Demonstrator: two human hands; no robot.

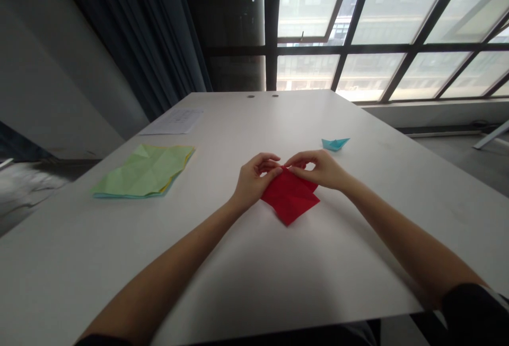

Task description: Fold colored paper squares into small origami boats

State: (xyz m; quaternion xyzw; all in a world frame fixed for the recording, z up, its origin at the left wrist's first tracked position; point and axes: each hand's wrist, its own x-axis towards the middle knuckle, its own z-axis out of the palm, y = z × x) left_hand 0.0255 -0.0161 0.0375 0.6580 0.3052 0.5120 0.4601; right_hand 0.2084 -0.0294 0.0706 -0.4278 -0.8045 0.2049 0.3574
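A sheet of red paper (289, 200), partly folded and creased, is held up in front of me over the white table. My left hand (257, 177) pinches its upper left edge between thumb and fingers. At the top, close beside the left fingertips, my right hand (316, 168) pinches the same paper. A pointed corner hangs toward me, and another flap sticks out under the right hand. The fingers hide the paper's top fold.
On the white table (234, 282), a stack of creased green, yellow and blue paper (145, 170) lies at left. Behind it is a printed sheet (173, 122). A small folded blue paper boat (335, 144) sits beyond my right hand. Windows and a dark curtain (147, 23) stand behind.
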